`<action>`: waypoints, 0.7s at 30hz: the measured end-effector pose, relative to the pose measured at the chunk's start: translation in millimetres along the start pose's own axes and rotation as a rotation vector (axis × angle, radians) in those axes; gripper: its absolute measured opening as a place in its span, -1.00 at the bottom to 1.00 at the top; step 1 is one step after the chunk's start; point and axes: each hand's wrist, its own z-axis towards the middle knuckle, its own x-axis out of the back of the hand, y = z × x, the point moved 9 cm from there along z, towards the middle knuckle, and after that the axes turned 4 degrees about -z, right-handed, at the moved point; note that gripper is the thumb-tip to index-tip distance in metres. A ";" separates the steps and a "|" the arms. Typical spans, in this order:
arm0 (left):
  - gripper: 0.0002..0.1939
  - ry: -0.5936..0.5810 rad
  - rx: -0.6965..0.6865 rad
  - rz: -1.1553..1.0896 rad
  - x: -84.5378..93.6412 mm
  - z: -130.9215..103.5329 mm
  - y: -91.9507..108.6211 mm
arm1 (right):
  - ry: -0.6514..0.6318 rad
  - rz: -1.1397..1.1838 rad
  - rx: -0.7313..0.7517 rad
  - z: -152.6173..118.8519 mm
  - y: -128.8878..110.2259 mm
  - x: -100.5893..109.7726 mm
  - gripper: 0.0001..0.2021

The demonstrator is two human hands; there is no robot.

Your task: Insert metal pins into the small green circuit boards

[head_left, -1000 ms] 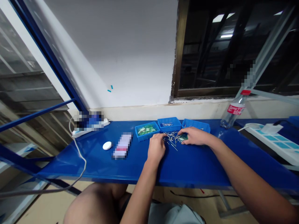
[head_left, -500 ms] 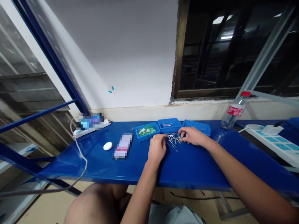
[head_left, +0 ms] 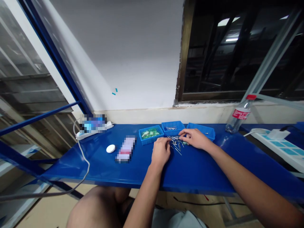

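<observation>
A loose pile of thin metal pins lies on the blue tabletop between my hands. My left hand is at the pile's left edge, its fingers curled inward and closed; whatever is between the fingertips is hidden. From the right, my right hand reaches over the pile with fingers bent and thumb a little apart, its tips at the pins. A small green piece shows beneath my right palm. Behind the pile, a blue tray has several pins in it. The right-hand blue tray is partly covered by my right hand.
Green pieces fill a blue tray on the left. Further left lie a blurred-out flat object and a white round object. A plastic bottle and a power strip are at the right. A cable hangs over the left edge.
My right hand has moved slightly left over the pins, uncovering a green piece under it. My left hand stays at the pile's left edge. The whole view has shifted a little.
</observation>
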 end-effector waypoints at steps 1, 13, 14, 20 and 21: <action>-0.70 0.000 -0.003 0.000 0.0 -0.1 0.2 | 0.005 -0.025 -0.001 -0.2 0.6 1.0 -0.77; -0.72 0.004 -0.003 -0.005 -0.3 -0.1 0.7 | -0.146 -0.228 -0.054 -3.9 30.2 -2.2 -0.71; -0.72 0.002 -0.001 -0.006 -0.1 0.0 0.7 | -0.138 -0.243 -0.060 -4.2 28.2 -2.1 -0.71; -0.73 -0.002 -0.001 -0.006 1.0 0.6 1.5 | -0.078 -0.259 -0.049 -5.3 15.4 4.4 -0.68; -0.73 -0.001 -0.003 -0.007 1.2 0.6 1.8 | -0.061 -0.244 -0.048 -5.1 13.8 7.0 -0.69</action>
